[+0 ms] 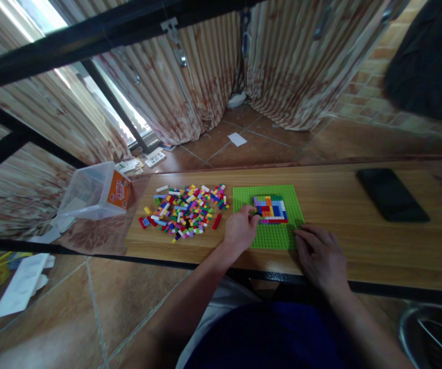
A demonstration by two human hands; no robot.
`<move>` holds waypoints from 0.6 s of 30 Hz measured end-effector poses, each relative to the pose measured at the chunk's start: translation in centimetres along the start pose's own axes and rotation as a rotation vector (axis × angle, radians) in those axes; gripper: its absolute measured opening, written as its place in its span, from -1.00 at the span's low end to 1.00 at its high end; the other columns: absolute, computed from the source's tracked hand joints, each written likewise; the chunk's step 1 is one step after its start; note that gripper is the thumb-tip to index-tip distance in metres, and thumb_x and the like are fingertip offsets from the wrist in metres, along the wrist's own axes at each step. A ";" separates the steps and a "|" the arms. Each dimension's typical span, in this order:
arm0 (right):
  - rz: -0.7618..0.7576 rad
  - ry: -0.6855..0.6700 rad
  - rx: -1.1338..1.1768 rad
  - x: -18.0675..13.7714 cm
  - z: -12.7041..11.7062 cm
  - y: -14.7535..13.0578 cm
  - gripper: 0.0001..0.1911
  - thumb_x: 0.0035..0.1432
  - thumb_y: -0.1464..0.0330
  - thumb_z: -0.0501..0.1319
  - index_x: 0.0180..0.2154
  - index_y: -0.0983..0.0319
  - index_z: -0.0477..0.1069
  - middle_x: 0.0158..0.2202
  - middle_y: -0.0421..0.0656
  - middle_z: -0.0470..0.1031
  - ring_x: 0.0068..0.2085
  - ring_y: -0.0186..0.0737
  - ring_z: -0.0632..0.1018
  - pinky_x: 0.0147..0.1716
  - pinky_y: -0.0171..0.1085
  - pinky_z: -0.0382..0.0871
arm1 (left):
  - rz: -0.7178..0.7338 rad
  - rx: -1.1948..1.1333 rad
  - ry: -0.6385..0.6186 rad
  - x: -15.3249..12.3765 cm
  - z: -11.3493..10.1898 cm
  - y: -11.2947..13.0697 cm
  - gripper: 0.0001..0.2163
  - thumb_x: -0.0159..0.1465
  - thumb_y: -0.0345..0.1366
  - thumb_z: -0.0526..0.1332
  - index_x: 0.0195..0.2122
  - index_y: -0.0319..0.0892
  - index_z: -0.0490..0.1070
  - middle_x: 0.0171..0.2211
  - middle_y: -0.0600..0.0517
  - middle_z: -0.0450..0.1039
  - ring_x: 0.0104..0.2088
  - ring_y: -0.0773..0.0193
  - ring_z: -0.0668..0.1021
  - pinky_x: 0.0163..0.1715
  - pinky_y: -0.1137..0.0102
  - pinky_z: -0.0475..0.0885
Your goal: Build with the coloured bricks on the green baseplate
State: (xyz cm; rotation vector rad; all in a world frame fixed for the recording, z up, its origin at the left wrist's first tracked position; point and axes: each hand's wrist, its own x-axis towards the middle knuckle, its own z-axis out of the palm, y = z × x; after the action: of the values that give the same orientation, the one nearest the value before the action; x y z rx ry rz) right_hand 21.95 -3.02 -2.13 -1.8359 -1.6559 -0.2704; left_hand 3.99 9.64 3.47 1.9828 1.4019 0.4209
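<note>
A green studded baseplate point(272, 238) lies on the wooden table, with a low, many-coloured block of building bricks point(270, 209) on it. My left hand point(241, 228) reaches over the plate's left side, its fingers pinched at the left edge of the block. A small dark brick point(258, 210) shows at those fingertips; the fingers partly hide it. At the plate's lower right edge rests my right hand point(322, 253), fingers loosely bent and apart, fingertips touching the edge. No brick shows in it. Left of the plate spreads a pile of loose bricks point(190, 212) in many colours.
A single red brick point(216, 221) lies between pile and plate. On the right of the wooden table point(332, 205) is a black phone-like slab point(393, 195). A clear plastic box point(90, 192) with an orange label stands beyond the table's left end. Dark metal bars cross the upper left.
</note>
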 end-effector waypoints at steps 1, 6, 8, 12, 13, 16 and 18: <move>-0.001 -0.004 -0.001 0.0 0.0 0.0 -0.83 0.24 0.35 0.19 -0.19 0.24 0.53 -0.10 -0.04 0.54 -0.12 -0.10 0.52 -0.13 -0.11 0.44 | -0.010 0.006 0.003 0.1 0.0 0.0 -0.78 0.31 -0.26 0.19 -0.05 -0.17 0.46 -0.29 -0.05 0.61 -0.26 0.16 0.62 -0.25 0.34 0.46; 0.000 -0.023 -0.001 0.1 -0.1 -0.1 -0.82 0.24 0.36 0.18 -0.19 0.25 0.53 -0.09 -0.04 0.54 -0.11 -0.11 0.52 -0.10 -0.11 0.43 | -0.043 -0.011 0.005 0.5 0.0 0.2 -0.79 0.27 -0.27 0.25 -0.08 -0.17 0.48 -0.30 -0.04 0.61 -0.29 0.18 0.61 -0.27 0.36 0.44; 0.007 -0.026 0.000 0.0 -0.1 0.0 -0.82 0.24 0.35 0.18 -0.19 0.25 0.53 -0.09 -0.03 0.54 -0.11 -0.11 0.52 -0.11 -0.12 0.43 | -0.052 -0.016 0.002 0.6 0.0 0.2 -0.80 0.26 -0.28 0.26 -0.11 -0.18 0.48 -0.31 -0.04 0.60 -0.30 0.19 0.61 -0.28 0.36 0.43; 0.011 -0.031 -0.006 0.0 0.0 0.0 -0.82 0.24 0.35 0.18 -0.19 0.25 0.53 -0.10 -0.03 0.54 -0.12 -0.11 0.52 -0.11 -0.12 0.43 | -0.080 -0.040 0.002 0.8 0.2 0.3 -0.83 0.23 -0.30 0.29 -0.15 -0.17 0.49 -0.33 -0.02 0.60 -0.34 0.22 0.59 -0.32 0.39 0.41; 0.007 -0.032 -0.005 0.0 0.0 -0.1 -0.81 0.24 0.35 0.18 -0.18 0.25 0.53 -0.10 -0.03 0.54 -0.11 -0.11 0.52 -0.11 -0.12 0.43 | -0.084 -0.048 0.003 0.9 0.2 0.3 -0.84 0.23 -0.31 0.29 -0.16 -0.18 0.50 -0.33 -0.01 0.60 -0.34 0.23 0.59 -0.34 0.40 0.40; 0.000 -0.023 -0.003 0.1 -0.1 -0.2 -0.82 0.24 0.36 0.17 -0.19 0.25 0.53 -0.11 -0.03 0.54 -0.12 -0.11 0.52 -0.11 -0.11 0.43 | -0.080 -0.058 -0.007 1.3 0.4 0.0 -0.88 0.22 -0.33 0.28 -0.21 -0.18 0.50 -0.36 0.01 0.59 -0.37 0.25 0.58 -0.37 0.42 0.38; -0.001 -0.019 -0.005 0.2 -0.1 -0.2 -0.82 0.24 0.36 0.17 -0.20 0.25 0.53 -0.11 -0.03 0.54 -0.13 -0.10 0.52 -0.11 -0.10 0.43 | -0.081 -0.077 -0.032 1.6 0.4 -0.4 -0.87 0.20 -0.32 0.30 -0.23 -0.20 0.50 -0.39 0.02 0.59 -0.39 0.26 0.57 -0.39 0.43 0.38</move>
State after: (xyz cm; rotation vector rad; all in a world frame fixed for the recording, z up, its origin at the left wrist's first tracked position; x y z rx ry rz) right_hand 21.82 -2.95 -1.85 -1.8468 -1.6703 -0.2589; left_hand 4.56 11.07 2.79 1.8564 1.4202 0.3990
